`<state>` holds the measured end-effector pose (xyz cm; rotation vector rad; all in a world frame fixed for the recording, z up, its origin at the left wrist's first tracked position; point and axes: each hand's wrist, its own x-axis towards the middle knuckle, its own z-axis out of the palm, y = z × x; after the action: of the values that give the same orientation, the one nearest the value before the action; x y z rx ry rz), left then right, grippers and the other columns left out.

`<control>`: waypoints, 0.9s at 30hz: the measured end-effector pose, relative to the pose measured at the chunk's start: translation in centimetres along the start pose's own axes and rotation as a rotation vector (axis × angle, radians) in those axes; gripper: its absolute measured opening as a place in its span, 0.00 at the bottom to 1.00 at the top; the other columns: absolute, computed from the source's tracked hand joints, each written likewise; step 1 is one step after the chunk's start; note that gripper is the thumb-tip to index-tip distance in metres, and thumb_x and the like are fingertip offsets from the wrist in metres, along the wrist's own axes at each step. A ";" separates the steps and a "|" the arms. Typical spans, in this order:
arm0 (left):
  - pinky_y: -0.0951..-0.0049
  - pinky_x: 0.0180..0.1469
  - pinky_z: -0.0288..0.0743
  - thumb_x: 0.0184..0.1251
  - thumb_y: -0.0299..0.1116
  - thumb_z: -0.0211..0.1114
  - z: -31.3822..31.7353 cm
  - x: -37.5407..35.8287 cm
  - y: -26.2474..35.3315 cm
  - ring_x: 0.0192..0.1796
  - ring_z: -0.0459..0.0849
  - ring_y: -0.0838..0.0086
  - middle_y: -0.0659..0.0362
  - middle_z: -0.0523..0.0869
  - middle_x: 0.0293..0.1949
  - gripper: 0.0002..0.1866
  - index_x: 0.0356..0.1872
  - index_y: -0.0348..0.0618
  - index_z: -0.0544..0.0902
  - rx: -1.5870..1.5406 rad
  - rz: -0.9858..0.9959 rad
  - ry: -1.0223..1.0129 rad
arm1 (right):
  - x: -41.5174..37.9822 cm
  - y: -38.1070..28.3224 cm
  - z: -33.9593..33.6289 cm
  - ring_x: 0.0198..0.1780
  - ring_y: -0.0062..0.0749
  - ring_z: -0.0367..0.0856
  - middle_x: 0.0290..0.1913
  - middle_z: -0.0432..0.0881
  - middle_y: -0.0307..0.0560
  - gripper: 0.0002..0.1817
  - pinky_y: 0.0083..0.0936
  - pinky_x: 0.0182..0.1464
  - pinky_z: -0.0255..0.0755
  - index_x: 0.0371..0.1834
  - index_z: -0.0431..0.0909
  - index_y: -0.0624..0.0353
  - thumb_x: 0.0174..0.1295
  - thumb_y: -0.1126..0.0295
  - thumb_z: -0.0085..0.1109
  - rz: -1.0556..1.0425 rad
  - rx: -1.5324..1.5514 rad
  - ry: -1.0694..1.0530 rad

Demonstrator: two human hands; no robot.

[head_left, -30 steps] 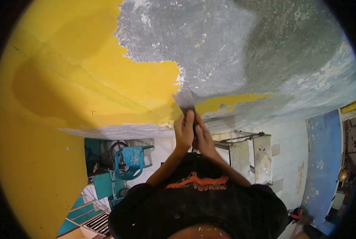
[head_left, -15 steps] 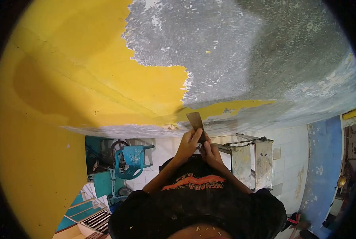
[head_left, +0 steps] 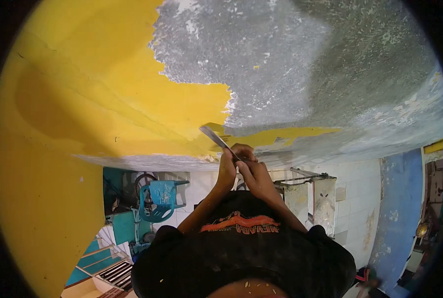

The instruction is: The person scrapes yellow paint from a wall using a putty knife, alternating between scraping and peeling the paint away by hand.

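A scraper (head_left: 213, 136) with a flat metal blade is gripped in both hands, its blade tilted up and left against the yellow paint (head_left: 191, 109) of the wall. My left hand (head_left: 226, 171) closes around it near the base of the blade. My right hand (head_left: 257, 180) is closed at the handle end, just to the right and touching the left. The fingers hide most of the handle. Right by the hands, a narrow strip of yellow paint (head_left: 301, 133) runs below the bare grey wall surface (head_left: 261, 64), whose border with the yellow is ragged.
Below on the left stands a blue plastic chair (head_left: 161, 198), beside a wheel (head_left: 144, 184). A paint-spattered stepladder (head_left: 324, 203) is at the right over white floor tiles (head_left: 348, 208). Farther right is a blue wall (head_left: 400, 208). Pale flakes lie on my black shirt (head_left: 241, 253).
The scraper has swung left, from nearly upright to a slant, its blade now seen more edge-on. Both hands have turned with it, the left rising slightly and the right shifting left.
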<state>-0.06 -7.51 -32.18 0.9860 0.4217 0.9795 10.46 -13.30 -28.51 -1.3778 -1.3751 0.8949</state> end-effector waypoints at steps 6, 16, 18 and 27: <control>0.68 0.48 0.73 0.68 0.40 0.53 -0.2 -1.0 4.8 0.43 0.82 0.67 0.53 0.83 0.39 0.17 0.40 0.34 0.79 0.761 -0.276 -0.180 | -4.0 5.6 -6.0 0.17 0.35 0.70 0.14 0.68 0.53 0.18 0.32 0.22 0.61 0.21 0.73 0.68 0.60 0.62 0.57 0.098 -0.198 0.026; 0.67 0.53 0.72 0.58 0.38 0.64 13.6 -1.1 22.7 0.47 0.81 0.63 0.49 0.82 0.43 0.18 0.42 0.32 0.78 0.153 0.069 -0.924 | -12.2 15.0 -5.4 0.27 0.54 0.74 0.23 0.73 0.55 0.10 0.35 0.27 0.67 0.24 0.69 0.62 0.38 0.78 0.59 0.022 -0.520 0.414; 0.66 0.51 0.73 0.59 0.39 0.64 16.0 -1.5 21.9 0.45 0.81 0.63 0.49 0.83 0.41 0.17 0.40 0.33 0.79 0.047 0.208 -0.923 | -12.0 14.3 -5.5 0.27 0.54 0.74 0.23 0.73 0.54 0.10 0.36 0.28 0.67 0.25 0.70 0.62 0.38 0.78 0.59 0.035 -0.505 0.402; 0.63 0.45 0.78 0.60 0.42 0.62 18.0 -1.1 21.9 0.35 0.82 0.64 0.51 0.83 0.32 0.14 0.31 0.39 0.79 -0.020 0.392 -0.720 | -11.9 14.1 -5.4 0.27 0.52 0.75 0.22 0.74 0.51 0.08 0.38 0.28 0.67 0.25 0.71 0.60 0.41 0.76 0.59 0.082 -0.521 0.450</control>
<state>0.96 -13.29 -4.41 1.3499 -0.3948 0.8951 18.46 -24.45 -42.00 -1.9000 -1.2431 0.2401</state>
